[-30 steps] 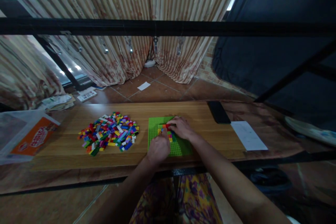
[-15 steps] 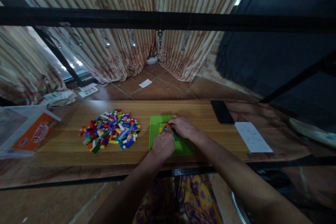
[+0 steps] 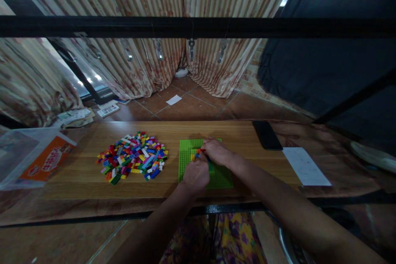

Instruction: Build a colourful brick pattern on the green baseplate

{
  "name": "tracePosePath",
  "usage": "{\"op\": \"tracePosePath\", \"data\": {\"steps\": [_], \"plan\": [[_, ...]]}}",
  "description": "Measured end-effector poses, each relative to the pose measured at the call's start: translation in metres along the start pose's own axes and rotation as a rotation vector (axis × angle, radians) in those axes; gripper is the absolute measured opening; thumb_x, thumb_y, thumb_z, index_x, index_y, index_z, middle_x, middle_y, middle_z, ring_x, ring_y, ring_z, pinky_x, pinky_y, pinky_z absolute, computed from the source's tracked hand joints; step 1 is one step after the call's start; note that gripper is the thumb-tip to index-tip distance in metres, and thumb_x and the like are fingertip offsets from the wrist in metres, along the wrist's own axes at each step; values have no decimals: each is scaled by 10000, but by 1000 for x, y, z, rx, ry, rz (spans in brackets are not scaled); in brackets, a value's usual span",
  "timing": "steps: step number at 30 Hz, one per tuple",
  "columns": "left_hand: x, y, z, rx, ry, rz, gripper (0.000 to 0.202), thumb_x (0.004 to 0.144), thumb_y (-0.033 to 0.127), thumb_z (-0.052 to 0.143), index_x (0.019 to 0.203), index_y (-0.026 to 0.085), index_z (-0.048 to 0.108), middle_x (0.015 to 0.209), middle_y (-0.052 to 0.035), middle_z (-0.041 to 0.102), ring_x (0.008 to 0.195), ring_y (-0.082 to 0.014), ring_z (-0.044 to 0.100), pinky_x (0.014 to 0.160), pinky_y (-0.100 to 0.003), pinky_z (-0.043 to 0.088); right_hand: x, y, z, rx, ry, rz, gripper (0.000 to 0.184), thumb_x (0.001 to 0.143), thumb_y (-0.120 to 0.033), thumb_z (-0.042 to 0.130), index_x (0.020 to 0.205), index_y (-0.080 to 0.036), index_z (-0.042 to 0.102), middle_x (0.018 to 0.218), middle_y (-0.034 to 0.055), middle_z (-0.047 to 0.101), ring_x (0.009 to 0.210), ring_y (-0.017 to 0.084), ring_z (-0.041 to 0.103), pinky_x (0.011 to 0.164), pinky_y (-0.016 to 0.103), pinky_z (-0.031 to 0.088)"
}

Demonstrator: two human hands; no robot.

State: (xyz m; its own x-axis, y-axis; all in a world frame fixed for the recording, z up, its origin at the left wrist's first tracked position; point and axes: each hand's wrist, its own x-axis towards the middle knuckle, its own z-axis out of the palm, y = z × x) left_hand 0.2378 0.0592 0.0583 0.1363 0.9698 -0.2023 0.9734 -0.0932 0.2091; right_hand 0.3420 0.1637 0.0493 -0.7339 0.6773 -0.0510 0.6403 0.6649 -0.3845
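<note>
Now left hand [image 3: 196,174] sits nearer right hand [image 3: 218,152] than a second ago, covering more bricks [image 3: 193,157], so both work one spot, 11 o'clock of plate [image 3: 183,165] centre. Pile [image 3: 133,156] at 9 o'clock. Fingertips mostly hidden; can't tell if either pinches.

I count two hands of mine, left hand [image 3: 197,175] and right hand [image 3: 217,152], at one green studded baseplate [image 3: 185,167]. To the left are one heap of toy building bricks [image 3: 133,157], too many to number, and one clear plastic tub [image 3: 18,142]; to the right, one black smartphone [image 3: 267,135] and one white paper sheet [image 3: 306,166].
</note>
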Motion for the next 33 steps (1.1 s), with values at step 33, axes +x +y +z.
{"op": "tracePosePath", "data": {"steps": [33], "plan": [[-89, 8, -8, -1934, -193, -206, 379, 795, 156, 663, 1168, 128, 594, 970, -113, 709, 765, -155, 674, 736, -278, 527, -151, -90, 18, 701, 456, 85, 377, 836, -198, 639, 1205, -275, 629, 1134, 44, 638, 1094, 194, 577, 970, 365, 447]]}}
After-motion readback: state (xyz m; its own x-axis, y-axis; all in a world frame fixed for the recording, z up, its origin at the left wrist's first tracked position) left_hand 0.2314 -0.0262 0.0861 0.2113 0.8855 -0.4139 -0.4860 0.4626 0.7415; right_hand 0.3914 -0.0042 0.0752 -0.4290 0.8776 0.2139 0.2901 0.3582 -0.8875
